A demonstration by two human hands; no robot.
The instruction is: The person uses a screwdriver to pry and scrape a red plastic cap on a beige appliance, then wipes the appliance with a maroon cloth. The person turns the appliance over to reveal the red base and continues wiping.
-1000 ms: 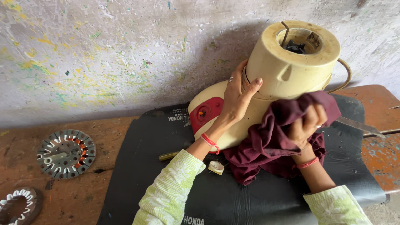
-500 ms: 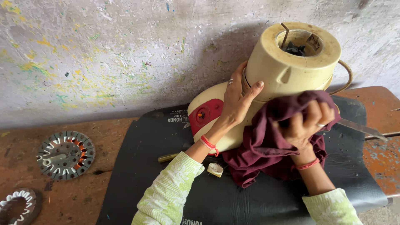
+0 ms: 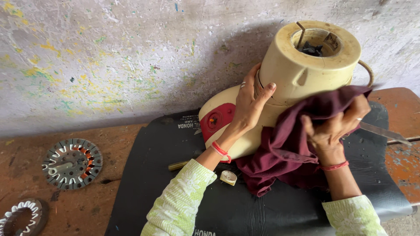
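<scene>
Since a moment ago my right hand (image 3: 334,129) has been sliding the maroon cloth (image 3: 288,153) a little lower and further right along the side of the cream mixer base (image 3: 297,74); my fingers, which were bunched higher up on the cloth, are now spreading over its top edge, gripping it and pressing it against the body. My left hand (image 3: 249,105) is staying where it was, palm flat and fingers wrapped on the mixer's side, steadying it.

The mixer base is lying tilted on the black mat (image 3: 175,153), its long axis running from its wide foot near me up and away to the right, with the open round top facing the wall (image 3: 109,57). A red panel (image 3: 216,120) with a small knob is sitting on the lower front, facing left.

The mat is carrying a small block of white lettering at its far edge, just left of the red panel, and more white lettering at its near edge. A small round white cap (image 3: 228,177) is lying on the mat just beside my left forearm. Two round metal motor plates (image 3: 72,163) are resting on the brown bench to the left.
</scene>
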